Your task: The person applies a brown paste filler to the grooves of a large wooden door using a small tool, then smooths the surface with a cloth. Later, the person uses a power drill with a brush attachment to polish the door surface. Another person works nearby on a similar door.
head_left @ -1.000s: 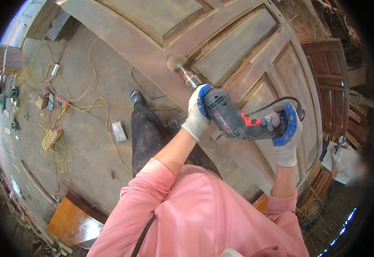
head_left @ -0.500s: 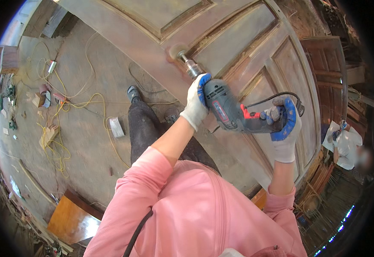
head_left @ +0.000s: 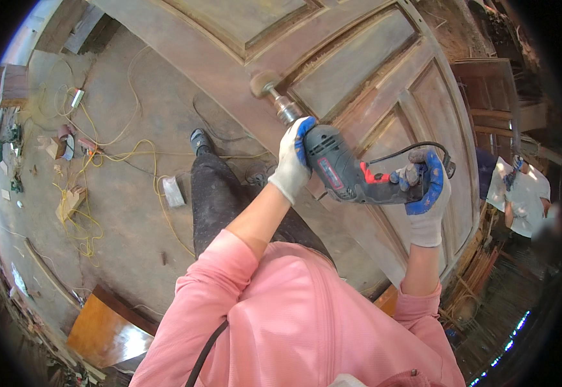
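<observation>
A dark grey power drill (head_left: 334, 164) with a red trigger lies across the view in both my gloved hands. My left hand (head_left: 294, 157), in a white and blue glove, is wrapped round its front end behind the chuck. Around the rear handle closes my right hand (head_left: 427, 187), fingers at the trigger. In the metal chuck (head_left: 287, 109) sits a round sanding wheel (head_left: 265, 81), blurred, at the surface of a panelled wooden door (head_left: 352, 80). Whether the wheel touches the wood I cannot tell. The door's raised mouldings look darker than its flat panels.
Yellow cord (head_left: 145, 149) loops over the concrete floor at left, among wood scraps. A white packet (head_left: 173, 191) lies near my leg. A polished wooden panel (head_left: 110, 329) is at lower left. At far right another person (head_left: 524, 193) stands near a brown door (head_left: 487, 97).
The drill and both hands have shifted very slightly, the wheel a little up and left along the door. The other person at right has moved upward in view.
</observation>
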`<state>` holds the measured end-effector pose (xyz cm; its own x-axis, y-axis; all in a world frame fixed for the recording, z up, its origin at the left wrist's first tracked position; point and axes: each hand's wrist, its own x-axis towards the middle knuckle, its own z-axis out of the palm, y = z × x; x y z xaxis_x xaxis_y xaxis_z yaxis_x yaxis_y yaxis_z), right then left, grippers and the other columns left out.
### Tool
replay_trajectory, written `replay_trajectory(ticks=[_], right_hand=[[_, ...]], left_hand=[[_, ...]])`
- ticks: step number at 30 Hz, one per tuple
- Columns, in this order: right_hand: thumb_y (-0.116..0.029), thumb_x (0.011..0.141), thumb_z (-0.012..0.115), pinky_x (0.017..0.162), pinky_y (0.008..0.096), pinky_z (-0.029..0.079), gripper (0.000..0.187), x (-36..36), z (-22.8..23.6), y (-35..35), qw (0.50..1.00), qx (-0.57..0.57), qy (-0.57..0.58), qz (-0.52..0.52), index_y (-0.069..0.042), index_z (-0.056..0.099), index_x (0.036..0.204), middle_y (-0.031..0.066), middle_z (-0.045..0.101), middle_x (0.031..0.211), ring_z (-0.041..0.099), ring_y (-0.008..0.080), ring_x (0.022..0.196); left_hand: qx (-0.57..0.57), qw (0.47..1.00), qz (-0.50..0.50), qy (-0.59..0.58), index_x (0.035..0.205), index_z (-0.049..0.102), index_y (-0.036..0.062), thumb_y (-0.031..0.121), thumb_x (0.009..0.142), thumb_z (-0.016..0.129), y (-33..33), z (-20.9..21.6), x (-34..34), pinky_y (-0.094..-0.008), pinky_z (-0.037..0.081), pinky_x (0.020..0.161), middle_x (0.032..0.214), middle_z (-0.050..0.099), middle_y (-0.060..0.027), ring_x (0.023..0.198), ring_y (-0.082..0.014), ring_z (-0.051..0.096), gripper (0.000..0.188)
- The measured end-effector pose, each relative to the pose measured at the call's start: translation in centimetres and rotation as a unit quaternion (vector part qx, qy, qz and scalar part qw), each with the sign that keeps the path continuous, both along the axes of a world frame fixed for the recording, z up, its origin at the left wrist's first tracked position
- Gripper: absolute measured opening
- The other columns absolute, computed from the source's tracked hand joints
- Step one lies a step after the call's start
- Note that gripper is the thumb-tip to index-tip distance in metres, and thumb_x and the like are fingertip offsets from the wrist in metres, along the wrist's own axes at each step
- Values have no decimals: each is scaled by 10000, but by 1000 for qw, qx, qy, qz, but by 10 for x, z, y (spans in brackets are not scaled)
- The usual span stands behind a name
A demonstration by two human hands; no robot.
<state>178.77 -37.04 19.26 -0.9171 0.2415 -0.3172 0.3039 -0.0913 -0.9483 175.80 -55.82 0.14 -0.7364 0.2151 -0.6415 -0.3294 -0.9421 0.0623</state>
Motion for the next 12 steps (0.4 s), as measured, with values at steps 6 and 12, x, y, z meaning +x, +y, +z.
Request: replay_trajectory(ticks=[6,12], right_hand=[[-282,1038,491,709,393,481,296,2,4,-4,1000,-1,1,-25,-28,614,949,27,432,653,459,190,586],[-315,1040,498,728,398,475,317,7,-6,2,997,-38,8,-62,-35,617,953,25,429,654,473,192,603]], left_hand=[[8,1000,-11,0,982,655,101,223,902,696,10,0,-5,-366,562,686,818,678,-58,714,-202,660,152],[33,999,-28,23,1038,640,78,256,942,647,12,-15,-7,-384,585,758,868,711,-95,784,-248,697,202]])
